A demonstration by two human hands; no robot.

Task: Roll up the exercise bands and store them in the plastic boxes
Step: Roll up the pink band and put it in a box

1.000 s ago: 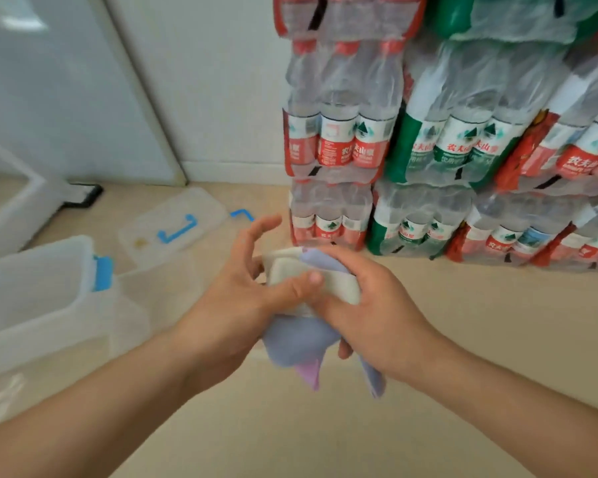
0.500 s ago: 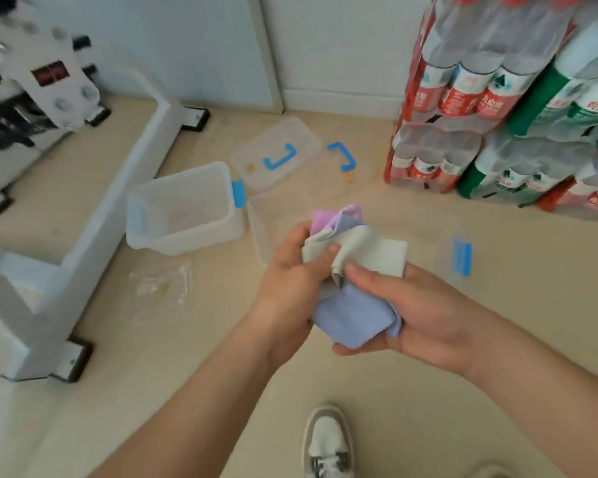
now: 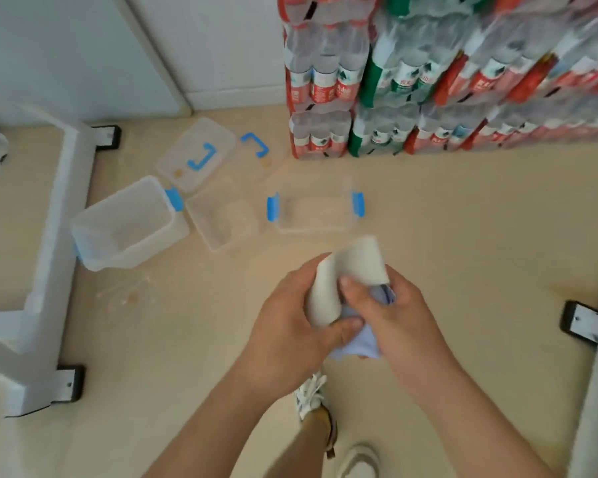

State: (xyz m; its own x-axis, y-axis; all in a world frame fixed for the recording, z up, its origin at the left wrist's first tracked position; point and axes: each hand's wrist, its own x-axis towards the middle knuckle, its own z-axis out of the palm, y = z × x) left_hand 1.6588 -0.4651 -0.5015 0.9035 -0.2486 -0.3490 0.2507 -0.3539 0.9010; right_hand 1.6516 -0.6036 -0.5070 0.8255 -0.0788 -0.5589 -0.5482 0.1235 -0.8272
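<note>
Bands: You held the exercise bands (image 3: pixel 346 281) as one loose bundle just below the centre of the view. The white band (image 3: pixel 353 263) was wrapped outermost and a lilac-blue band (image 3: pixel 356 345) sagged out at six o'clock.
Left hand: Your left hand (image 3: pixel 287 326) was curled round the bundle's nine o'clock side, with the thumb tucked under the white wrap.
Right hand: Your right hand (image 3: pixel 399 320) gripped the three o'clock side, its thumb pressing on the white band.
Boxes: Three clear plastic boxes stood open on the floor (image 3: pixel 463 236). The clipped box (image 3: pixel 315 210) was at twelve o'clock from your hands, the small box (image 3: pixel 221 217) at eleven and the large box (image 3: pixel 128 224) at ten.
Handling: The bands looked light, soft and rubbery, so they would probably spring open if you let go.
Where to hold: You would do best to pinch across the outer wrap with a thumb on the free end.
Judged stage: The roll looked unfinished, because the lilac tail had not yet been tucked in.
</note>
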